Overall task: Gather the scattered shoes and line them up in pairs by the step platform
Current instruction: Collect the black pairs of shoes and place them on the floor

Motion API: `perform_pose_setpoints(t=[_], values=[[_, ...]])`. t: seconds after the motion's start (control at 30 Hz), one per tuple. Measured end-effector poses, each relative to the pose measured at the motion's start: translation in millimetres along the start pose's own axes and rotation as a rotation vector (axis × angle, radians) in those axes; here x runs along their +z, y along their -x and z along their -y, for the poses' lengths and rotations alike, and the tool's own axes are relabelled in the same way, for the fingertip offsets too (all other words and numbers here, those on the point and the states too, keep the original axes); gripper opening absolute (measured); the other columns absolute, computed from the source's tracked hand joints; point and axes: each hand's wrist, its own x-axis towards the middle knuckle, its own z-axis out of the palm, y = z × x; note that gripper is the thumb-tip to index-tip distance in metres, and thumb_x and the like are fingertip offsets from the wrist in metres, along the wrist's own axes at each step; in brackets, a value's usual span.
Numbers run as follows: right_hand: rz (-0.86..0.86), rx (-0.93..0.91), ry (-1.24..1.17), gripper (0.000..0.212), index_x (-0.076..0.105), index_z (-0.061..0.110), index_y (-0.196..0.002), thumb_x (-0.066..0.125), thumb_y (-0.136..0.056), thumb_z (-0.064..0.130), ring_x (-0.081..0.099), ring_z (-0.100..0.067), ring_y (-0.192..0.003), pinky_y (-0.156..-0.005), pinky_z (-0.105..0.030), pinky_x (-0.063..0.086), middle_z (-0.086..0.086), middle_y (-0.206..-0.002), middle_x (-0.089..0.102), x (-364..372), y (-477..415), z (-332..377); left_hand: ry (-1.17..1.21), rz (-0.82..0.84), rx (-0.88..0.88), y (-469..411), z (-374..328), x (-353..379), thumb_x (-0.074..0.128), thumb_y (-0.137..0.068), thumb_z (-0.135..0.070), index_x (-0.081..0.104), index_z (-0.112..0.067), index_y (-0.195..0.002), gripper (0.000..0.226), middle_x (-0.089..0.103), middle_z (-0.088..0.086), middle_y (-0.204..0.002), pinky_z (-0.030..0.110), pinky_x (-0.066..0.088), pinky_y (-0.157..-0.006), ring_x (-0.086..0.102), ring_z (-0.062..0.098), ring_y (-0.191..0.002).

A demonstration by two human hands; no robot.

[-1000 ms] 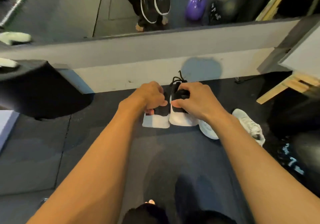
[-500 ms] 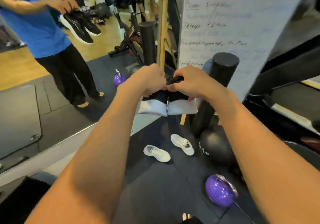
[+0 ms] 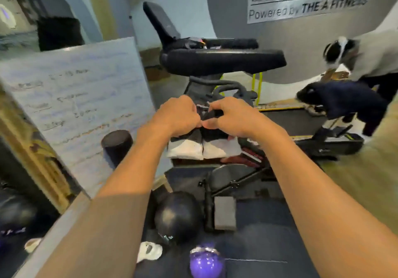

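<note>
Left hand (image 3: 176,114) grips left sneaker (image 3: 185,148), right hand (image 3: 232,116) grips right sneaker (image 3: 221,148), fingers curled tight. Black-and-white heels touching. White shoe (image 3: 149,253) at 6 o'clock.

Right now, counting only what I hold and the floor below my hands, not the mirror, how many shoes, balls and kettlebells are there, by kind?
Black-and-white shoes, held: 2
White shoe, on the floor: 1
Black ball: 1
Purple kettlebell: 1
Total: 5
</note>
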Motion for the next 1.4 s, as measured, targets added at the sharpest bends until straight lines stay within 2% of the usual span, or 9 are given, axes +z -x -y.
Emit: perform_pose_setpoints(t=[0.23, 0.3, 0.47, 0.63, 0.77, 0.9, 1.03, 1.27, 1.4], values=[[-0.163, 0.241, 0.074, 0.026, 0.064, 0.015, -0.099, 0.061, -0.089, 0.039, 0.063, -0.023, -0.083, -0.069, -0.043, 0.058, -0.006, -0.092, 0.065, -130, 81, -170, 0.013, 0.086, 0.339, -77, -213, 95, 0.065, -0.083, -0.030, 0.066, -0.015, -0.071, 0.019, 0.061, 0.005, -0.066, 0.030, 0.039, -0.048, 0.057, 0.020, -0.060], [-0.211, 0.323, 0.087, 0.024, 0.064, 0.017, -0.095, 0.061, -0.088, 0.039, 0.063, -0.020, -0.079, -0.065, -0.042, 0.059, -0.005, -0.088, 0.066, -165, 106, -216, 0.025, 0.104, 0.417, -97, -273, 125, 0.065, -0.083, -0.028, 0.065, -0.016, -0.073, 0.017, 0.061, 0.007, -0.070, 0.030, 0.043, -0.052, 0.057, 0.020, -0.065], [-0.322, 0.502, 0.166, 0.030, 0.064, 0.011, -0.093, 0.061, -0.088, 0.040, 0.063, -0.023, -0.076, -0.064, -0.046, 0.057, -0.006, -0.086, 0.062, -243, 160, -320, 0.077, 0.122, 0.602, -142, -411, 196, 0.066, -0.081, -0.028, 0.055, -0.022, -0.058, 0.026, 0.055, 0.000, -0.061, 0.026, 0.028, -0.046, 0.052, 0.015, -0.059], [-0.390, 0.666, 0.165, 0.029, 0.064, 0.010, -0.094, 0.061, -0.089, 0.038, 0.063, -0.025, -0.079, -0.066, -0.046, 0.057, -0.009, -0.088, 0.062, -303, 199, -417, 0.122, 0.212, 0.797, -185, -526, 259, 0.067, -0.081, -0.036, 0.060, -0.023, -0.073, 0.017, 0.059, -0.002, -0.069, 0.029, 0.034, -0.046, 0.055, 0.013, -0.062], [-0.470, 0.806, 0.144, 0.027, 0.063, 0.009, -0.092, 0.064, -0.088, 0.036, 0.065, -0.028, -0.073, -0.052, -0.040, 0.057, -0.010, -0.086, 0.062, -350, 224, -486, 0.115, 0.284, 0.962, -217, -619, 300, 0.066, -0.083, -0.034, 0.068, -0.015, -0.079, 0.020, 0.060, 0.002, -0.074, 0.031, 0.039, -0.051, 0.059, 0.021, -0.073], [-0.556, 0.928, 0.200, 0.019, 0.060, 0.015, -0.088, 0.063, -0.088, 0.034, 0.060, -0.026, -0.078, -0.055, -0.037, 0.055, -0.003, -0.082, 0.056, -399, 250, -553, 0.138, 0.360, 1.056, -246, -718, 338, 0.066, -0.082, -0.034, 0.058, -0.018, -0.064, 0.025, 0.056, 0.003, -0.065, 0.029, 0.033, -0.050, 0.054, 0.021, -0.067], [-0.581, 1.059, 0.268, 0.023, 0.062, 0.013, -0.094, 0.062, -0.089, 0.035, 0.059, -0.025, -0.082, -0.066, -0.043, 0.054, -0.006, -0.090, 0.059, -448, 282, -622, 0.143, 0.440, 1.163, -265, -818, 382, 0.065, -0.082, -0.029, 0.059, -0.011, -0.066, 0.025, 0.057, 0.008, -0.064, 0.030, 0.031, -0.048, 0.051, 0.021, -0.061], [-0.576, 1.176, 0.290, 0.025, 0.054, 0.018, -0.076, 0.062, -0.089, 0.037, 0.053, -0.018, -0.068, -0.045, -0.024, 0.036, 0.001, -0.072, 0.052, -546, 353, -772, 0.124, 0.475, 1.285, -295, -1003, 474, 0.065, -0.082, -0.031, 0.064, -0.006, -0.071, 0.027, 0.060, 0.011, -0.068, 0.030, 0.031, -0.047, 0.052, 0.022, -0.064], [-0.571, 1.201, 0.322, 0.026, 0.059, 0.014, -0.084, 0.062, -0.089, 0.039, 0.055, -0.017, -0.069, -0.046, -0.025, 0.036, -0.001, -0.075, 0.055, -613, 381, -853, 0.180, 0.459, 1.273, -321, -1101, 517, 0.066, -0.083, -0.032, 0.065, -0.008, -0.073, 0.026, 0.059, 0.008, -0.066, 0.029, 0.033, -0.048, 0.052, 0.024, -0.066]])
